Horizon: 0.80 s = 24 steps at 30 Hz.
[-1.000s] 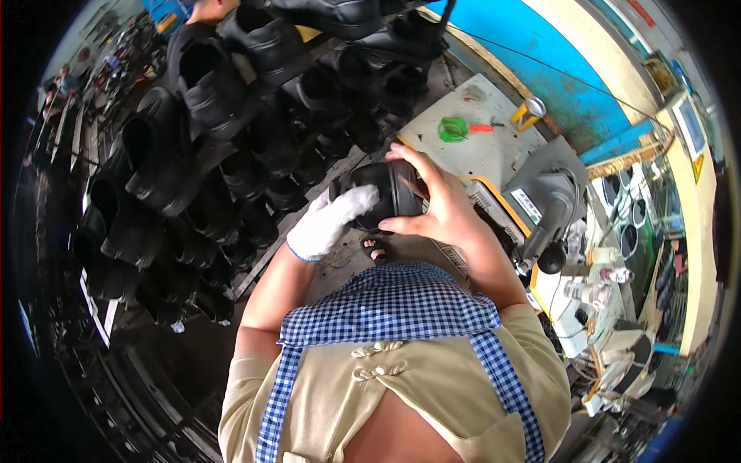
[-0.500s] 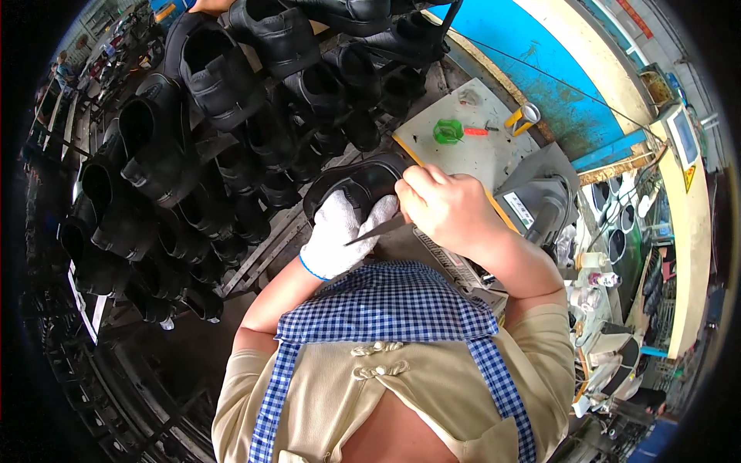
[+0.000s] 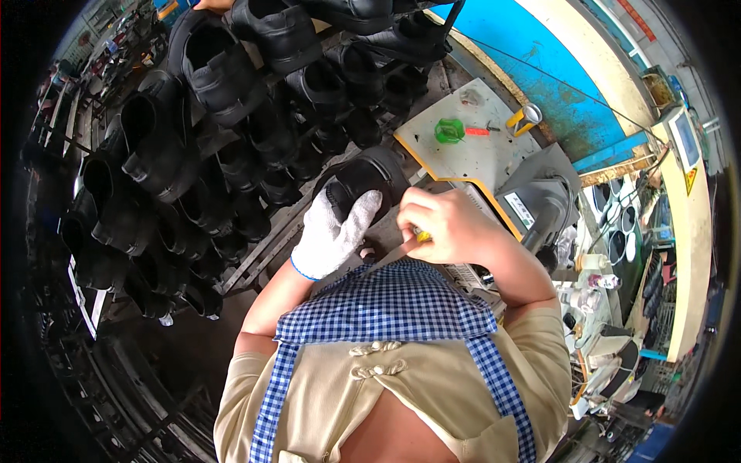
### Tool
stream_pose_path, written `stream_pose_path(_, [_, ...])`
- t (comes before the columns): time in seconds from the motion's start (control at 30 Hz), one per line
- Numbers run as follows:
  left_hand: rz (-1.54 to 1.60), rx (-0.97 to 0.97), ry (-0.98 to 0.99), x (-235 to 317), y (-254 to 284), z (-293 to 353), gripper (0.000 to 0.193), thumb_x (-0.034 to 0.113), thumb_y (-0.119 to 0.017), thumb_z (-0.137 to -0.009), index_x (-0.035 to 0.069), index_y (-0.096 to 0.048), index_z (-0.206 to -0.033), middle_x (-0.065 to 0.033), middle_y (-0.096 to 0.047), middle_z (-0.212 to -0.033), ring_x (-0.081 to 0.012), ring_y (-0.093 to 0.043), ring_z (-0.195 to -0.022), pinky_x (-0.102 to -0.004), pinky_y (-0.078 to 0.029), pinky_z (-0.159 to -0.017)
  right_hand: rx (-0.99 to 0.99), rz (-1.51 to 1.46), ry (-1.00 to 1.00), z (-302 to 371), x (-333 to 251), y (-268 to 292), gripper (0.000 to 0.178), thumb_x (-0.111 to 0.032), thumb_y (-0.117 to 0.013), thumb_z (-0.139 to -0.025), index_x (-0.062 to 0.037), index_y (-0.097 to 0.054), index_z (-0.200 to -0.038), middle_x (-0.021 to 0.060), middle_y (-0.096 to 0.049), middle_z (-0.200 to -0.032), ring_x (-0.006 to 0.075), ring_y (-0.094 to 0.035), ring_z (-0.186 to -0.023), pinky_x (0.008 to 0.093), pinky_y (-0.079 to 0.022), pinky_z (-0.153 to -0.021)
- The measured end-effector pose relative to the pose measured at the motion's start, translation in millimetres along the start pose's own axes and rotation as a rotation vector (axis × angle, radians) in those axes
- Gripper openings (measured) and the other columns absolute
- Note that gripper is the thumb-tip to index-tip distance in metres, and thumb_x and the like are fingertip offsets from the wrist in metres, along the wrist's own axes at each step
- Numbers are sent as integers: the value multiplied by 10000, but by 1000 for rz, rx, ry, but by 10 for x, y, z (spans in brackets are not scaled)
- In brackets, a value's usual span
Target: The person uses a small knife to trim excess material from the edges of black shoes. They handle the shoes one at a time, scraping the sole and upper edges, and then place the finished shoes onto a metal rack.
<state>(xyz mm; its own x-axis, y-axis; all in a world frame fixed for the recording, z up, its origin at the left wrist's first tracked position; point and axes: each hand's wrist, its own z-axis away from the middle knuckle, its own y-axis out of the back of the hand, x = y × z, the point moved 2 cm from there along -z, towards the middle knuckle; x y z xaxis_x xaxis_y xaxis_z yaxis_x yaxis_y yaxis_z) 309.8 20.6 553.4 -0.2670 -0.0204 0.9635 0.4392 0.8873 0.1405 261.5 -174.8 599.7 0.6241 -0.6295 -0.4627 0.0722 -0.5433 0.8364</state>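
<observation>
A black shoe (image 3: 363,174) is gripped by my left hand (image 3: 336,228), which wears a white knit glove with a blue cuff edge. My gloved thumb presses on the shoe's near side while the other fingers go round it, partly hidden. Just right of the shoe, my bare right hand (image 3: 440,225) is closed round a knife. The thin, tapered knife blade (image 3: 390,259) points down and left over my checked apron, apart from the shoe. A bit of yellow shows between my right fingers; most of the handle is hidden.
Racks of black shoes (image 3: 220,81) fill the left and far side. On the grey worktable (image 3: 432,158) lie a green holder (image 3: 448,131), a red-handled tool (image 3: 477,131) and a yellow can (image 3: 523,119). A grey machine part (image 3: 540,185) stands at its right.
My right hand and the knife have drawn slightly down, away from the shoe and glove. The shoe has been tilted in my left hand, and the gloved thumb now lies across its edge.
</observation>
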Motion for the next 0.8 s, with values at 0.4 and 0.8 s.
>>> stream_pose_path(0.4, [-372,-65,-485,65,-175,-85,285,134,-707,-829,20,-678,-1088,-159,-678,-902,-316,-643,-763,-393,-503,-691,63,309,9,-81,-96,348,233,-61,-752,-679,-56,-590,-847,38,-562,-813,176,-632,-619,321,-496,-502])
stream_pose_path(0.8, [-333,-99,-361,223,-152,-44,243,101,-685,-835,29,-671,-1067,-148,-669,-933,-328,-629,-800,-390,-500,-710,78,125,35,-140,118,237,220,-147,-714,-668,-70,-527,-753,59,-523,-783,240,-609,-613,350,-501,-534])
